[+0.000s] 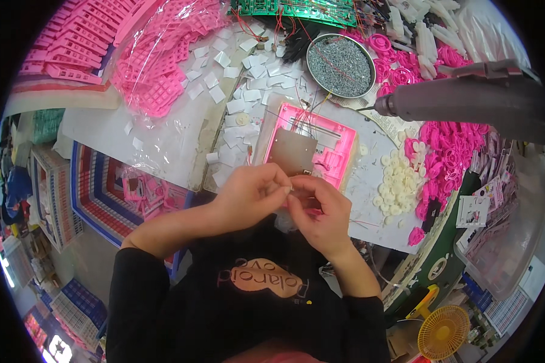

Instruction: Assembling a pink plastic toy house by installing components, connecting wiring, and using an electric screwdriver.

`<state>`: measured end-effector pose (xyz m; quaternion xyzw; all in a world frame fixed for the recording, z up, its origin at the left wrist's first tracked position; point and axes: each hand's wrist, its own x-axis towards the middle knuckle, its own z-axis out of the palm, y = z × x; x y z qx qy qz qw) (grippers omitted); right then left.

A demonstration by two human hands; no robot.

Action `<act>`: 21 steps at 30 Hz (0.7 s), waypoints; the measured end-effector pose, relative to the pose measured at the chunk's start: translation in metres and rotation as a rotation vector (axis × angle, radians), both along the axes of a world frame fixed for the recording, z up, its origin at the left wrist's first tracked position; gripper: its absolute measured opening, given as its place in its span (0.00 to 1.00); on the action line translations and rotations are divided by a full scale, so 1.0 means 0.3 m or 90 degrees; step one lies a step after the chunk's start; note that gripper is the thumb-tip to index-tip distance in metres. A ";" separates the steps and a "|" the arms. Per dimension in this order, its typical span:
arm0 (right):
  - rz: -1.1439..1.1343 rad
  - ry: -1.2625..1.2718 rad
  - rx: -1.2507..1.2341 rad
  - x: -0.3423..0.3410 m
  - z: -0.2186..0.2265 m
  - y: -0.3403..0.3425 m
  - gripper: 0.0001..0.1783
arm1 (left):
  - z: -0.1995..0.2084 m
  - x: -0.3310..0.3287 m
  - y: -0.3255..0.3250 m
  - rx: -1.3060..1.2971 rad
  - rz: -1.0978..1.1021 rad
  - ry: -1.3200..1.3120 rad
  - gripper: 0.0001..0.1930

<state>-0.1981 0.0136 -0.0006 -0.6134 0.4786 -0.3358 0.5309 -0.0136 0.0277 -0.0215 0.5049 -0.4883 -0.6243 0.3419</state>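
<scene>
Both hands meet at the near edge of the table, fingertips pinched together. My left hand (257,192) and my right hand (321,209) share a small whitish piece between them, too small to name. Just beyond my fingers lies a pink plastic housing (345,142) with its inside facing up. A grey-brown flat plate (292,151) covers its left part, and several thin wires (303,118) rise from its upper end. Something pink shows below my right fingers, mostly hidden by them.
A round tin of screws (340,65) stands beyond the housing. From the right reaches a dark power screwdriver (460,97). White paper squares (257,75) scatter to the left; cream discs (399,181) and pink parts (448,157) pile right. Green circuit boards (297,9) lie at the back.
</scene>
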 end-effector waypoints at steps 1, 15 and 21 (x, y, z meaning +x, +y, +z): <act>-0.019 -0.019 -0.022 -0.003 -0.025 0.012 0.08 | 0.006 -0.006 0.004 -0.019 0.003 -0.016 0.02; 0.100 0.085 -0.383 -0.014 -0.090 0.004 0.12 | 0.053 0.056 -0.109 0.198 -0.087 0.040 0.06; 0.151 0.137 -0.371 -0.022 -0.082 -0.008 0.11 | 0.050 0.097 -0.153 0.076 -0.205 -0.048 0.06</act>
